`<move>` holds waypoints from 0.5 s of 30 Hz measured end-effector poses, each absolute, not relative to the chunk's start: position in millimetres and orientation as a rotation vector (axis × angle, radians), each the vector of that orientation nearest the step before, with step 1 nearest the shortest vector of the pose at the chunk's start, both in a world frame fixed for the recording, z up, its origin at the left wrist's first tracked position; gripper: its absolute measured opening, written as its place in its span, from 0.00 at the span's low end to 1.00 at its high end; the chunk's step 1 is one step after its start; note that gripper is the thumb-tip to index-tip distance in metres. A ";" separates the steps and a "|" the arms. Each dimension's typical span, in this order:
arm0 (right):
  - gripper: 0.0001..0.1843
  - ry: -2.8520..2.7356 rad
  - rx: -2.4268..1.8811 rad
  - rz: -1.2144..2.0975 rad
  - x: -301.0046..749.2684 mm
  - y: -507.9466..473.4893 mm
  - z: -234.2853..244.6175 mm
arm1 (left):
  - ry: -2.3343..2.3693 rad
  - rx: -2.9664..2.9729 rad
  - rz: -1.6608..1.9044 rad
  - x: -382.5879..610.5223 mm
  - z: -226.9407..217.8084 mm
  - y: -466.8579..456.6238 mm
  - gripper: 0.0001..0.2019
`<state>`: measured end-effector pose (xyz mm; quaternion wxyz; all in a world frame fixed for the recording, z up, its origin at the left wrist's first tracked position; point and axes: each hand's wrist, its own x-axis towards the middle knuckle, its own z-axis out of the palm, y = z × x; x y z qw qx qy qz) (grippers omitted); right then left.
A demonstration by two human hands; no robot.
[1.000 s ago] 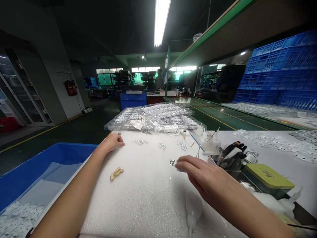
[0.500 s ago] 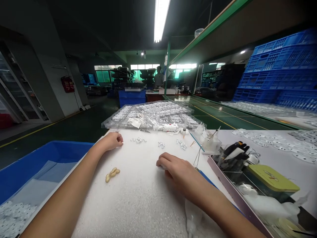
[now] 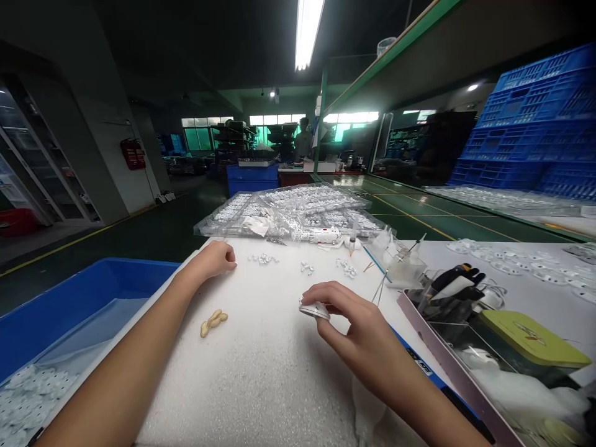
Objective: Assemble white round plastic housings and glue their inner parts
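My right hand [image 3: 349, 320] hovers just above the white foam mat [image 3: 274, 366], its fingers pinched on a small white round part [image 3: 315, 309]. My left hand [image 3: 215, 259] rests at the mat's far left corner with its fingers curled under; nothing shows in them. Small clusters of clear shiny parts [image 3: 263, 259] lie beyond, between the hands and a stack of clear plastic trays [image 3: 288, 214] filled with white parts. A peanut [image 3: 213, 322] lies on the mat between my arms.
A blue bin [image 3: 69, 304] with white parts stands at the left. At the right, a tray with black-handled tools [image 3: 454, 282], a green-lidded tin [image 3: 533, 338] and tweezers [image 3: 379, 288]. Blue crates [image 3: 535, 136] are stacked far right. A person stands far back.
My right hand slid left across the mat, closed on the small white round part and lifted it slightly. My left hand stayed at the mat's corner.
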<state>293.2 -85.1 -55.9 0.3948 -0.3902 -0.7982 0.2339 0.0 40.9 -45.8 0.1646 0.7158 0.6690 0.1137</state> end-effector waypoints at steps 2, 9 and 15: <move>0.19 -1.966 -1.006 0.673 293.3 -84.4 -55.7 | 1.762 2.048 0.448 8.9 -41.6 34.6 0.10; 0.09 -1.733 -1.063 0.950 297.9 -76.4 -57.5 | 0.966 1.953 0.612 65.6 -19.3 -6.2 0.14; 0.17 -1.556 -0.968 1.112 296.8 -75.5 -57.1 | 0.773 1.917 0.604 85.5 -14.1 -25.1 0.09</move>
